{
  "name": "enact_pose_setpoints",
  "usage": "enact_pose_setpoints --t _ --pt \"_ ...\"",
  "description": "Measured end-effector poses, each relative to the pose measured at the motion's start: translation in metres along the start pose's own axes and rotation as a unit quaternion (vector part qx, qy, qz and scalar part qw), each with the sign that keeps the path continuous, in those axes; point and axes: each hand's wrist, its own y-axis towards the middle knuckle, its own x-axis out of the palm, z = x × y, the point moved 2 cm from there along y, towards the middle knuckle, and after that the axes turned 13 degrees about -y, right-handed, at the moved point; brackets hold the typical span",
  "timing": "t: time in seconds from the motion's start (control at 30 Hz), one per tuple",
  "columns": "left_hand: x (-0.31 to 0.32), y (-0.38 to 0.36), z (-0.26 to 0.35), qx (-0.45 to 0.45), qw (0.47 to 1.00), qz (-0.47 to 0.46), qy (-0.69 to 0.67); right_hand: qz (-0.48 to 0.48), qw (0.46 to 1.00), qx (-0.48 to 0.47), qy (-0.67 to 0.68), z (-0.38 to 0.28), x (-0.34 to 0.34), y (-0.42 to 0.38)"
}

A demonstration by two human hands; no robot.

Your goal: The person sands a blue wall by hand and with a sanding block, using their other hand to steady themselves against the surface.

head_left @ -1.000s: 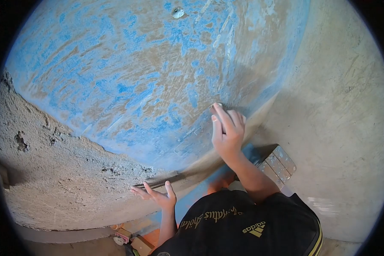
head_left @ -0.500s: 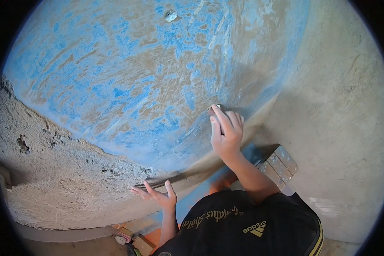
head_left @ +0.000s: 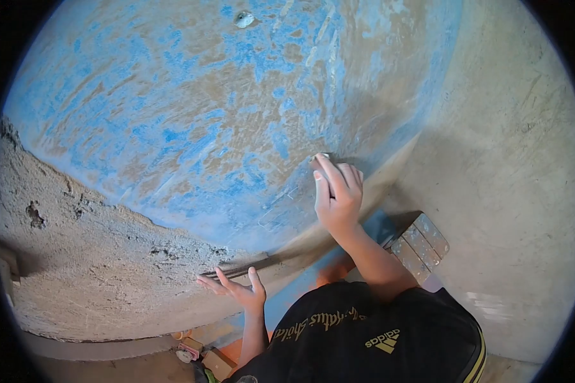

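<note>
Right hand (head_left: 336, 201) clamped on small block (head_left: 319, 162), possibly abrasive, pressed flat to blue wall (head_left: 191, 115) above it; left hand (head_left: 236, 292), fingers spread, braces on rough plaster (head_left: 108, 281).

Bright, even daylight through a fisheye lens.
Strong barrel distortion, black vignette round the rim; soft shadow beside the right hand (head_left: 337, 195) on the blue wall (head_left: 191, 115); sharp centre, mild blur at edges.

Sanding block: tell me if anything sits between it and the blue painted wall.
Nothing visible does. The right hand presses the small sanding block straight against the blue painted wall, fingers over it, with no gap showing. The left hand lies flat and spread on the rough bare plaster lower down, apart from the block.
</note>
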Motion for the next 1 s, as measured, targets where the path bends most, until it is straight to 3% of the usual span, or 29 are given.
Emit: enact_pose_setpoints --t 0.03,0.17,0.3,0.43,0.57,0.73,0.83,0.97,1.0 --pt "0.000 -0.001 0.001 -0.004 1.000 -0.002 -0.003 0.001 1.000 0.028 -0.003 0.002 0.000 0.001" --pt "-0.002 0.003 0.007 0.012 1.000 -0.002 0.001 -0.009 0.998 -0.052 0.024 -0.010 -0.002 0.002" --pt "-0.005 0.005 0.009 0.012 1.000 -0.001 -0.002 0.027 1.000 -0.002 0.002 0.011 0.001 0.013" --pt "-0.002 0.005 0.014 0.009 1.000 0.004 0.000 -0.034 0.996 -0.075 0.019 -0.008 -0.005 0.002" --pt "-0.004 0.005 0.015 0.002 1.000 0.001 0.008 0.002 1.000 0.029 0.004 0.015 0.002 0.001" --pt "-0.004 0.006 0.016 0.018 1.000 0.004 0.000 -0.023 0.998 -0.056 0.012 0.004 -0.005 -0.002" --pt "-0.005 0.006 0.016 0.016 1.000 0.006 -0.006 -0.001 0.999 0.036 -0.008 0.018 0.000 -0.002" --pt "-0.005 0.005 0.016 0.011 1.000 0.006 -0.008 -0.041 0.995 -0.070 0.055 0.002 -0.001 -0.011" --pt "-0.003 0.004 0.012 0.011 1.000 0.010 -0.006 -0.031 0.998 -0.044 0.045 0.007 -0.001 -0.008"
